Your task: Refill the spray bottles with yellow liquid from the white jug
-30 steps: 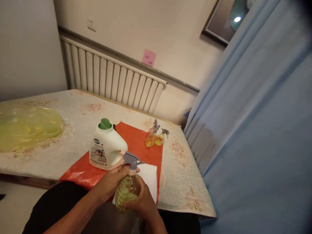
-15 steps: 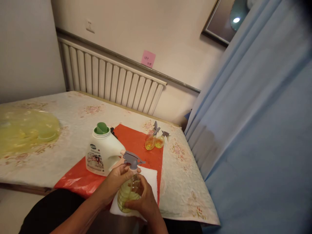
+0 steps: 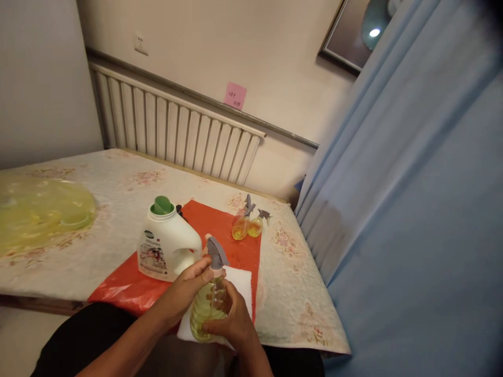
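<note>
A clear spray bottle (image 3: 199, 318) with yellowish liquid stands over a white cloth (image 3: 242, 283) near the bed's front edge. My left hand (image 3: 192, 283) is closed around the pinkish collar just under its grey trigger head (image 3: 217, 255). Lower down, my right hand (image 3: 231, 320) wraps the bottle's body from the right side. Just left of the bottle is a big white detergent jug (image 3: 168, 246) with a green insert (image 3: 162, 205) in its mouth. It rests on a red plastic sheet (image 3: 118, 285). Parts of the bottle are hidden behind my fingers.
Several small spray bottles (image 3: 247, 226) with orange-yellow liquid stand at the sheet's far right. A yellow transparent plastic bag (image 3: 43, 209) lies at left on the flowered bed cover (image 3: 121, 209). A radiator (image 3: 173, 125) runs along the wall; a blue curtain (image 3: 412, 209) hangs at right.
The grey trigger head has turned on the bottle, its lever swinging from pointing right to pointing toward the lower right. My right hand stays around the body. The view has shifted slightly.
</note>
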{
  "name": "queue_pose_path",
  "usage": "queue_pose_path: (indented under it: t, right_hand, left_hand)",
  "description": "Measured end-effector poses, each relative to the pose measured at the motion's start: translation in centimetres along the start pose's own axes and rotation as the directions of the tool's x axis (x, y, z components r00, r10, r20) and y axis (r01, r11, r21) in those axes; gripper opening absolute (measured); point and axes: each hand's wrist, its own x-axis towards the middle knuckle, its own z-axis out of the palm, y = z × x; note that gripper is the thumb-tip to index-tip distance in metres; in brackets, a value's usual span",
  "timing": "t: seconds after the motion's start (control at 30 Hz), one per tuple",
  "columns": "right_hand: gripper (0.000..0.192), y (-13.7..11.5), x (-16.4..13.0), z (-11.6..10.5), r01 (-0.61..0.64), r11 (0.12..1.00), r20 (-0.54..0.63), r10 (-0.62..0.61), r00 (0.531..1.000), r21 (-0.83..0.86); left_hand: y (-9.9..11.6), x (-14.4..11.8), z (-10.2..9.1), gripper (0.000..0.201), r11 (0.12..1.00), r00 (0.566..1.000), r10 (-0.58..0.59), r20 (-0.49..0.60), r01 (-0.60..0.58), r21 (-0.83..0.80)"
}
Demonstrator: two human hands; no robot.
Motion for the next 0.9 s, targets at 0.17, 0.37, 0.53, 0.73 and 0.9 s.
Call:
queue_pose_path:
  t: [0.17, 0.37, 0.53, 0.73, 0.9]
  right_hand:
    - [0.083, -0.5, -0.1, 0.0, 0.019, 1.0, -0.014, -0.019, 1.0, -0.014]
    - [0.083, -0.4, -0.1, -0.1, 0.013, 1.0, -0.007, -0.013, 1.0, -0.001]
    - [0.084, -0.2, 0.0, -0.2, -0.008, 1.0, 0.003, 0.008, 1.0, 0.003]
    - [0.087, -0.2, -0.1, -0.2, -0.019, 0.999, -0.017, 0.018, 1.0, -0.035]
    - [0.085, -0.8, -0.4, -0.2, -0.036, 0.999, -0.017, 0.035, 0.999, -0.039]
  left_hand:
    - [0.5, -0.5, 0.1, 0.038, 0.997, 0.999, 0.044, -0.027, -0.042, 0.067]
    - [0.4, 0.0, 0.0, 0.034, 0.994, 0.996, 0.085, -0.013, -0.084, 0.063]
    - [0.2, -0.1, 0.1, 0.034, 0.998, 0.998, 0.063, -0.026, -0.063, 0.006]
    - [0.1, -0.3, 0.3, 0.035, 0.992, 0.995, 0.093, -0.026, -0.091, 0.086]
    - [-0.9, 0.3, -0.7, 0.039, 0.992, 0.988, 0.11, -0.109, -0.103, 0.067]
